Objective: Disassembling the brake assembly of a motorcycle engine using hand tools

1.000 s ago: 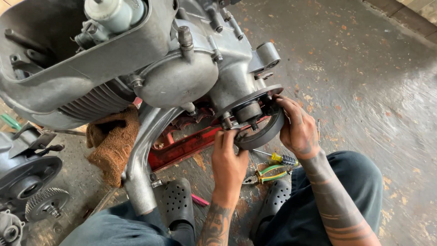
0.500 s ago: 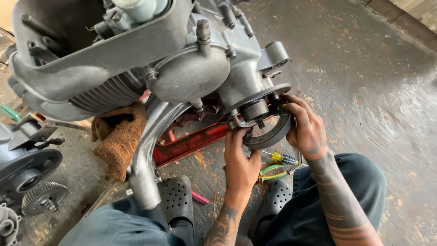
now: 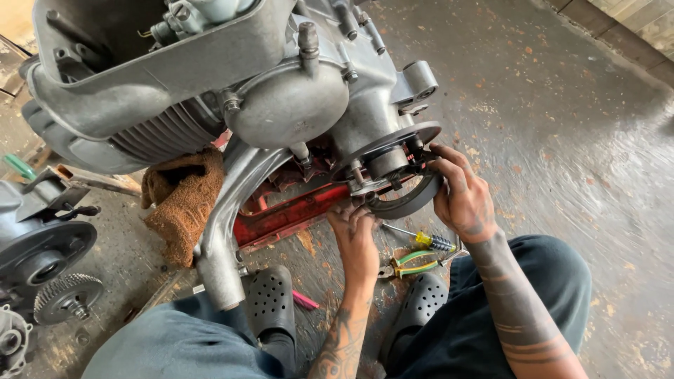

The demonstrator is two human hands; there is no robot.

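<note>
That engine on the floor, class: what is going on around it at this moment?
A seated person works with both bare hands at the brake hub of a grey engine. The right hand grips the curved brake shoe; the left hand presses at the hub from below. A screwdriver and pliers lie on the concrete floor between the person's black clogs.

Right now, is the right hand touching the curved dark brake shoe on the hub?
Touching. The head view shows the right hand with its fingers wrapped over the outer edge of the curved dark brake shoe, no gap visible.
</note>
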